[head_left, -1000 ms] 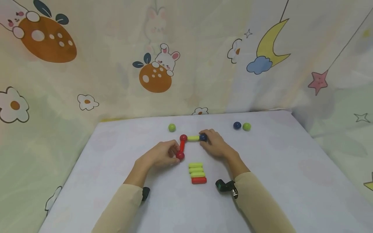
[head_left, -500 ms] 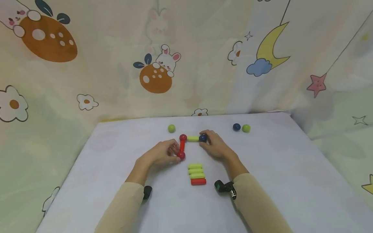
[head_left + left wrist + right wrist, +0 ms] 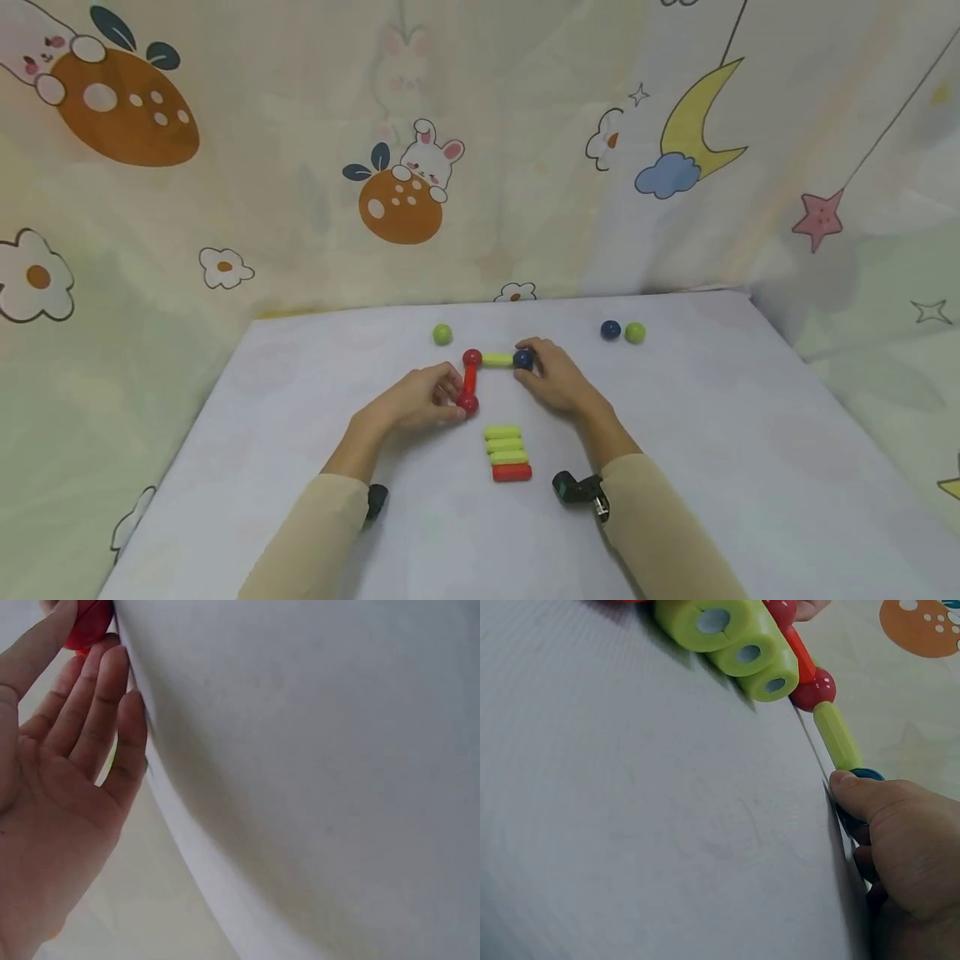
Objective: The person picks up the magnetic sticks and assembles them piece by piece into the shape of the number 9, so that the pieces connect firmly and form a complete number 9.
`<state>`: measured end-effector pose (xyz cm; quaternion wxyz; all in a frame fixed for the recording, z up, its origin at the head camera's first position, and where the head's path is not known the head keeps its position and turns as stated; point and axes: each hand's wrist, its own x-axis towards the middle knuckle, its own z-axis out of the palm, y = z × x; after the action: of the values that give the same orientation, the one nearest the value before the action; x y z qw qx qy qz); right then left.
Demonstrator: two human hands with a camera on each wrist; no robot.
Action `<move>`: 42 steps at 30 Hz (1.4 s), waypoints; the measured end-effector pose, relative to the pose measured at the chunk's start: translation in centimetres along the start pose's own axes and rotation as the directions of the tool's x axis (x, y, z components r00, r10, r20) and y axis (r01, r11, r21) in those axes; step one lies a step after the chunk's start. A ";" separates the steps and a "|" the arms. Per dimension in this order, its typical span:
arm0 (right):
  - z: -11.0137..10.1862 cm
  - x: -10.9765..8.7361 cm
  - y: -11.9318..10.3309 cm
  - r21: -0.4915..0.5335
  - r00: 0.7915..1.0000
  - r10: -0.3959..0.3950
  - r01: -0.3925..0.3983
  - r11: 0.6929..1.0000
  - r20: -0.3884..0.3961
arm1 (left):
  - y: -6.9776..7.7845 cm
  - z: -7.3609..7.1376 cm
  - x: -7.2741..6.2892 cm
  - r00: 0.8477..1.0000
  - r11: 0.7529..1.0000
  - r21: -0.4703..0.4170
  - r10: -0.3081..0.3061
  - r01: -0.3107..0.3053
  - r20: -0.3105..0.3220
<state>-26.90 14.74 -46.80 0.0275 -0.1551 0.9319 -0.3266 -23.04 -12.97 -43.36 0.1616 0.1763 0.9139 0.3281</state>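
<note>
On the white table, two rods and three balls are joined in a bent chain. My left hand [image 3: 422,397] pinches the near red ball [image 3: 468,405] between thumb and fingers. From it a red rod [image 3: 469,379] runs back to a second red ball [image 3: 472,357]. A yellow-green rod [image 3: 497,360] leads right from there to a dark blue ball [image 3: 522,359], which my right hand [image 3: 558,379] grips. In the right wrist view the thumb lies over the blue ball [image 3: 868,774]. The left wrist view shows the red ball [image 3: 91,624] at my left fingertips.
Nearer me, several yellow-green rods [image 3: 503,446] lie in a row with a red rod [image 3: 512,472]. A green ball [image 3: 442,334] sits behind the chain. Back right are a loose dark blue ball [image 3: 611,330] and another green ball [image 3: 635,332]. A patterned cloth hangs behind the table.
The near red ball has shifted very slightly right with my left fingers. Both hands keep their hold, and the view has tilted a little.
</note>
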 end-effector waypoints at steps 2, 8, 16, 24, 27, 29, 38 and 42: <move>0.0 0.0 0.0 -0.015 1.000 -0.002 0.002 1.000 -0.006 | 0.2 0.1 0.0 1.000 1.000 0.010 0.006 -0.006 -0.003; -0.1 0.2 0.1 -0.025 1.000 -0.010 0.009 1.000 -0.025 | 0.6 0.2 -0.1 1.000 0.999 0.054 0.006 -0.006 0.010; 0.8 -0.3 0.4 0.002 1.000 0.016 -0.016 1.000 -0.007 | -0.1 0.4 -0.1 0.998 0.999 0.029 0.017 -0.019 0.066; 0.7 -0.3 0.5 -0.014 1.000 0.022 -0.022 1.000 -0.004 | -1.3 0.0 1.0 0.990 0.995 -0.092 0.058 -0.046 0.129; 0.7 0.1 0.4 -0.018 1.000 0.006 -0.006 1.000 -0.008 | -1.5 -0.3 1.4 0.992 0.992 -0.127 0.040 -0.024 0.123; 0.6 0.5 0.2 -0.014 1.000 -0.010 0.010 1.000 -0.001 | -1.6 -0.5 1.4 0.993 0.990 -0.138 0.021 -0.004 0.115; -0.3 0.5 0.6 0.111 0.996 0.085 -0.088 0.990 0.031 | -1.2 -0.1 1.6 0.990 0.987 -0.158 0.021 0.001 0.138; -0.4 0.6 0.6 0.117 0.997 0.068 -0.070 0.991 0.022 | -1.1 -0.3 1.6 0.991 0.989 -0.150 0.019 0.002 0.135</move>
<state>-27.66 15.25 -46.86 0.0563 -0.1240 0.9155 -0.3785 -24.77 -13.24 -44.18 0.2350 0.1895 0.8726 0.3839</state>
